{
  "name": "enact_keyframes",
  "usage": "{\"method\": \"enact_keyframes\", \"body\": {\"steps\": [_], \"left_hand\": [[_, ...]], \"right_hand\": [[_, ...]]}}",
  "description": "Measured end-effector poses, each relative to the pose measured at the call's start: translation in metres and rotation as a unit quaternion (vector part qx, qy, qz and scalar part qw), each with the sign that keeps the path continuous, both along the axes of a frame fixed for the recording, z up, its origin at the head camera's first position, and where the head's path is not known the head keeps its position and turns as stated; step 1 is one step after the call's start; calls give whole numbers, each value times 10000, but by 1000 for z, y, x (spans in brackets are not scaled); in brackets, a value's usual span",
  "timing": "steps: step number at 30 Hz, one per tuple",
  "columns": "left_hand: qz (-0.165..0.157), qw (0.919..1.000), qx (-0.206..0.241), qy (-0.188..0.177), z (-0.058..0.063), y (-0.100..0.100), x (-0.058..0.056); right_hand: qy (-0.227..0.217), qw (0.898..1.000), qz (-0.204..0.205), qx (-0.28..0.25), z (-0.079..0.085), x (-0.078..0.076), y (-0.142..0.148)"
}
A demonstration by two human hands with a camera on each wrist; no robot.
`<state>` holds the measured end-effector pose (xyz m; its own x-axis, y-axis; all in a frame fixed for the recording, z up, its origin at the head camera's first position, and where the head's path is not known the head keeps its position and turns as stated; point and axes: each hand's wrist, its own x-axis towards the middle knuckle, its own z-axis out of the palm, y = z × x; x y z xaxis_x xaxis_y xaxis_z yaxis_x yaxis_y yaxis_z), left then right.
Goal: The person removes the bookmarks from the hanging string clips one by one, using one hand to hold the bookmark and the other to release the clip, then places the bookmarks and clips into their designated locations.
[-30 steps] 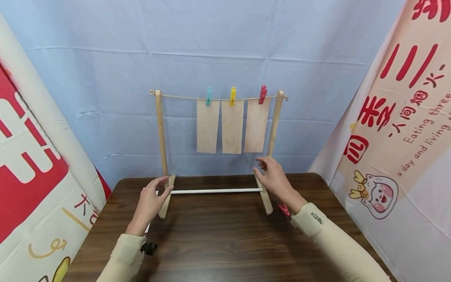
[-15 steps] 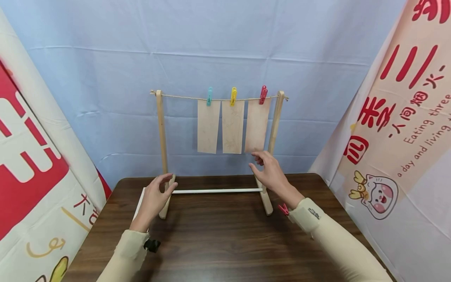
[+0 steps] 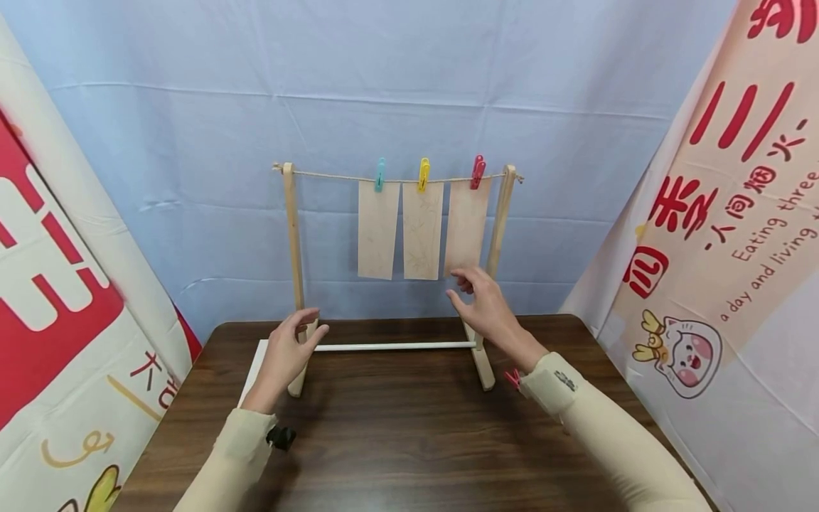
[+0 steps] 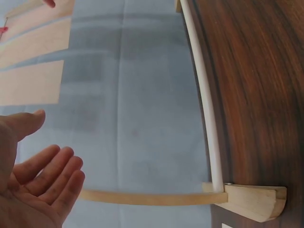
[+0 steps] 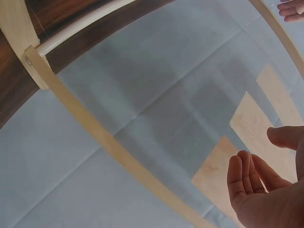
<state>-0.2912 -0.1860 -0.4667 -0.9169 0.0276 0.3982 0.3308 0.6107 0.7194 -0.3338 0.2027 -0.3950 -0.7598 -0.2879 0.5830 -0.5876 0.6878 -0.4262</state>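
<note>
My left hand (image 3: 286, 357) hovers by the left foot of a small wooden stand, fingers loosely bent and holding nothing. My right hand (image 3: 484, 306), likewise with nothing in it, is lifted just below the right-hand paper card (image 3: 466, 227) and overlaps its lower edge in the head view. A red clothespin (image 3: 478, 172) clips that card to a string (image 3: 333, 176). A yellow clothespin (image 3: 424, 175) holds the middle card (image 3: 421, 235), and a blue clothespin (image 3: 380, 175) the left one (image 3: 376, 235). Thumb and fingers stand apart on both hands in the wrist views.
The string runs between two wooden posts (image 3: 292, 235), joined low down by a white rod (image 3: 397, 346). Another red clothespin (image 3: 513, 379) lies beside the right forearm. A flat white item (image 3: 253, 373) lies partly under the left hand on the dark wood table (image 3: 397, 441).
My right hand has risen and moved left toward the hanging cards. The left hand has shifted slightly up and right, uncovering more of the flat white item. The cards hang as before.
</note>
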Motion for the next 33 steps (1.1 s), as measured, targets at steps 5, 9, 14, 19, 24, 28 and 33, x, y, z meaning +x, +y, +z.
{"method": "enact_keyframes", "body": {"steps": [5, 9, 14, 19, 24, 28, 33], "left_hand": [[-154, 9999, 52, -9, 4, 3, -3], [-201, 9998, 82, -18, 6, 7, -4], [-192, 9998, 67, -9, 9, 10, -7], [-211, 9997, 71, 43, 11, 12, -10], [-277, 9995, 102, 118, 14, 15, -12], [-306, 9993, 125, 195, 14, 17, -16], [-284, 9993, 124, 209, 16, 20, -21]], "right_hand": [[0, 10000, 32, 16, 6, 0, -4], [-65, 10000, 51, -1, 10, 0, -8], [-29, 10000, 61, -3, 14, -1, -10], [43, 9999, 101, -43, 17, -3, -13], [208, 9996, 174, -73, 20, -4, -16], [330, 9992, 208, -48, 23, -6, -18], [433, 9986, 287, -40, 30, -9, -23]]}}
